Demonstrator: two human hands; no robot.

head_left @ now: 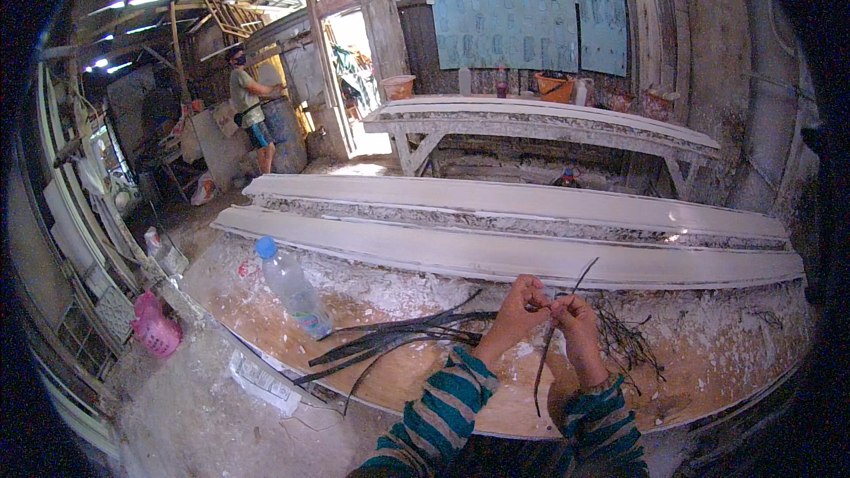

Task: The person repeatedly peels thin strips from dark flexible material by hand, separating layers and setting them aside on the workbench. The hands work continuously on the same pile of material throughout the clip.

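A thin dark strip (543, 363), like a length of black fibre or cord, slants between my hands above the near edge of the worktable. My right hand (580, 334) pinches it near its middle. The fingertips of my left hand (521, 312) are closed at the same spot, almost touching the right ones. One end points up past the right hand, the other hangs down. Left of my left wrist lies a bundle of long dark strips (390, 341). Beside my right hand sits a tangled heap of thinner dark strands (633, 345).
Two long white moulded strips (496, 243) lie across the table (239, 292) beyond my hands. A clear bottle with a blue cap (292, 288) lies at left. Farther back are a white-stained bench (531, 124) and another person (252, 106) beside a blue drum (285, 137).
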